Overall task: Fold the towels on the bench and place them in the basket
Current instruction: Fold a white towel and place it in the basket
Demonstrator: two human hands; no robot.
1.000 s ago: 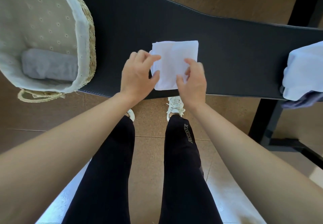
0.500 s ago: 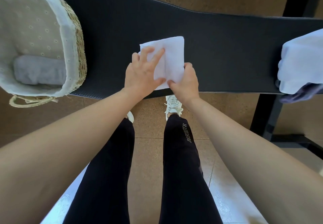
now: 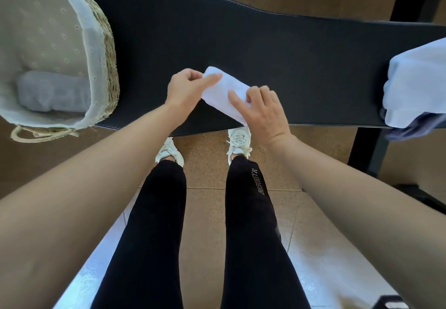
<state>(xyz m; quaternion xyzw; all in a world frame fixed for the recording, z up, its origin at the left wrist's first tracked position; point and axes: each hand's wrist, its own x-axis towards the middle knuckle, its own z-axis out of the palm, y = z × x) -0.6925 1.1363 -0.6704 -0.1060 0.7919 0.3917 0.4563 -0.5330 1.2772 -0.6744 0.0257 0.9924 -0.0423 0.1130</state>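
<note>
A small white towel (image 3: 225, 92), folded into a narrow strip, lies slanted near the front edge of the black bench (image 3: 265, 50). My left hand (image 3: 187, 89) pinches its upper left end. My right hand (image 3: 263, 109) presses on and grips its lower right end. The woven basket (image 3: 108, 50) with a pale fabric liner stands on the bench's left end. A folded grey towel (image 3: 52, 91) lies at its bottom. More unfolded towels (image 3: 415, 86), white over dark blue, are piled at the bench's right end.
My legs and white shoes (image 3: 237, 141) stand on the brown floor just in front of the bench. A black frame leg (image 3: 369, 147) rises at the right, beside the towel pile. The basket's handle (image 3: 36, 135) hangs over the bench's front edge.
The square white towel has been folded over into a narrow slanted strip. My left hand shifted to its upper end and my right hand came on top of its lower end.
</note>
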